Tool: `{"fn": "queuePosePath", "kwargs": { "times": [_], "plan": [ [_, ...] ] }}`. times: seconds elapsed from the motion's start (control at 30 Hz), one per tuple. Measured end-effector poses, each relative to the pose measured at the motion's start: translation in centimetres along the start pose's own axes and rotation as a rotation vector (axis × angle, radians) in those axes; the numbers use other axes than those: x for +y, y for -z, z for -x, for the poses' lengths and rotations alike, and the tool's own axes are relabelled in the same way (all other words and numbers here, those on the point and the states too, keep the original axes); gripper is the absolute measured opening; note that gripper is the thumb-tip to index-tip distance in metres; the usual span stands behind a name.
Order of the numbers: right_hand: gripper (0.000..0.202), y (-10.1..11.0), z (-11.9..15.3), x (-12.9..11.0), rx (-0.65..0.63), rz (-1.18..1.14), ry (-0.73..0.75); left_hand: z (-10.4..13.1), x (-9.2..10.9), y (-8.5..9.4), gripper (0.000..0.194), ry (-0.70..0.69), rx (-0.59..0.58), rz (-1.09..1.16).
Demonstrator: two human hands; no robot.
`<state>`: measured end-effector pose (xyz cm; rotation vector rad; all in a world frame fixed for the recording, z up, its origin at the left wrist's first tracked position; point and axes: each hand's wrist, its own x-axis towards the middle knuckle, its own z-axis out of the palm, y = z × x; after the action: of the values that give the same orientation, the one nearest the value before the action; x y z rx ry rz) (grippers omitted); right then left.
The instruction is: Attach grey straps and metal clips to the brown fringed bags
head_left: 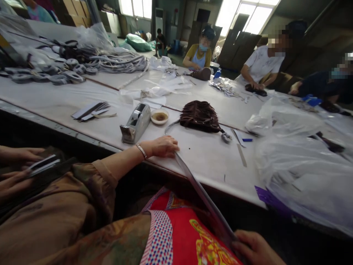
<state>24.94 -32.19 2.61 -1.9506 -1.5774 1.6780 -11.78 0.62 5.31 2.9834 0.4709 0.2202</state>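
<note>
A long grey strap [202, 192] runs taut from the table edge down across my red-aproned lap. My left hand [164, 146], with a silver bangle at the wrist, is closed on its upper part at the table's front edge. Low in the view, my right hand [255, 247] grips the lower part; the strap's far end is hidden. Just beyond my left hand lies a dark brown fringed bag [200, 116]. A thin grey band [171, 126] curves from the bag towards my left hand; whether it joins the strap I cannot tell.
Left of the bag stand a tape dispenser [135, 123] and a small bowl [159, 117] of brown stuff. Grey strap coils [118, 62] pile at the back left; plastic bags [300, 158] cover the right. A co-worker's hands [16, 171] are close at left. Several people work across the table.
</note>
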Motion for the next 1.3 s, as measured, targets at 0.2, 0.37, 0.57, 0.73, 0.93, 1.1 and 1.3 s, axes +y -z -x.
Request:
{"fn": "queuePosePath", "kwargs": {
  "times": [0.2,0.37,0.57,0.73,0.93,1.1,1.3],
  "plan": [
    [0.024,0.2,-0.3,-2.9,0.048,-0.006,0.007,-3.4,8.4,0.3,0.021,-0.129,0.021,0.133],
    [0.023,0.9,-2.8,-8.6,0.138,0.151,0.107,-6.3,16.0,-1.4,0.022,-0.234,0.108,0.127],
    [0.025,1.0,-5.1,-12.4,0.164,0.103,0.232,-6.4,15.5,-2.4,0.009,-0.124,0.01,0.106],
    [0.016,4.0,-4.6,-9.0,0.182,0.053,0.133,-2.6,6.9,-0.8,0.011,0.213,0.139,-0.04],
    [0.029,8.6,-5.1,-8.6,0.389,0.358,0.169,-0.6,0.6,-0.9,0.025,0.743,0.082,-0.212],
    [0.025,8.3,-8.9,-12.1,0.484,0.607,0.212,-4.2,5.8,-1.0,0.035,0.544,0.266,-0.188],
    [0.024,7.1,-12.1,-13.8,0.511,0.763,0.366,-10.4,12.2,-3.5,0.018,0.174,0.06,0.035]
  ]
}}
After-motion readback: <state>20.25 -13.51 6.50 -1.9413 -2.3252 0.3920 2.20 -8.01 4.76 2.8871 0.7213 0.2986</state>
